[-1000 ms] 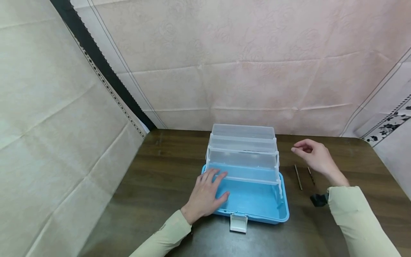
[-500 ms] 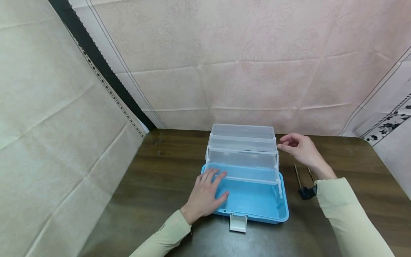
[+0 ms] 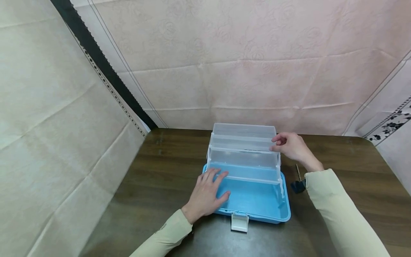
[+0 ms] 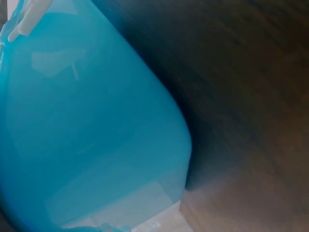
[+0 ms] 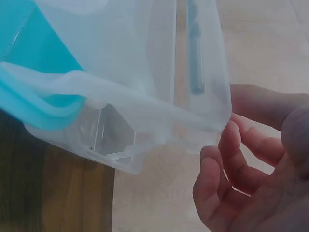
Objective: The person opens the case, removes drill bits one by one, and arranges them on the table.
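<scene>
A light blue toolbox (image 3: 250, 200) stands unfolded on the table, its translucent trays (image 3: 242, 157) stepped up behind the base. My left hand (image 3: 205, 194) rests on the left rim with spread fingers; in the left wrist view the blue side wall (image 4: 106, 116) shows, but not the hand. At the trays' right end is my right hand (image 3: 293, 148), fingers bent. From the right wrist view, its fingertips meet the corner of a tray; whether they pinch it is unclear. Through that tray's wall a grey drill bit (image 5: 196, 63) shows.
A thin metal drill bit (image 3: 298, 171) lies right of the toolbox, partly covered by the black wrist camera (image 3: 298, 186). A pale latch (image 3: 239, 222) hangs at the front. Cloth walls (image 3: 244, 71) stand behind the wooden table (image 3: 160, 185).
My right hand has moved left, from above the drill bits on the table to the trays' right end. Its forearm now covers one of those bits. The left hand stays in place.
</scene>
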Tool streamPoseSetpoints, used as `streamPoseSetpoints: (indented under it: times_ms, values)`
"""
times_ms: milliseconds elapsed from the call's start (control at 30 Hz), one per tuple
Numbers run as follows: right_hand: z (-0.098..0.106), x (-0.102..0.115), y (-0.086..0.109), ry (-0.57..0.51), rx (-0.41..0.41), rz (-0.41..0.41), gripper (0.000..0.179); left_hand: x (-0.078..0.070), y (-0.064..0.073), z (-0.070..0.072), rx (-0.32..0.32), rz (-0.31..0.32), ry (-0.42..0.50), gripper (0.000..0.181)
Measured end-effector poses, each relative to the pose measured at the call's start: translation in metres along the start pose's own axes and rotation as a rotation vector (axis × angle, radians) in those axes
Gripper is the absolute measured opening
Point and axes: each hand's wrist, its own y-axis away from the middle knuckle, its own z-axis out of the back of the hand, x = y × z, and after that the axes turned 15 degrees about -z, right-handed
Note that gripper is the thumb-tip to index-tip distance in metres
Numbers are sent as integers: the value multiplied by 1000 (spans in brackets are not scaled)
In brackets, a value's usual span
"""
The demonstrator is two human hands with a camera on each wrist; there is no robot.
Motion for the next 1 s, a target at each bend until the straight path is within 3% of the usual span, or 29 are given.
streamPoseSetpoints:
  times_ms: [267, 633, 1000]
  values:
    - [1, 7, -6, 48, 17, 29, 30, -1, -1, 0, 7, -1, -7, 59]
    - [0, 12, -14, 132, 23, 0, 33, 0, -1, 1, 11, 7, 11, 60]
    - [0, 13, -15, 190, 15, 63, 27, 1, -2, 0, 3, 5, 6, 61]
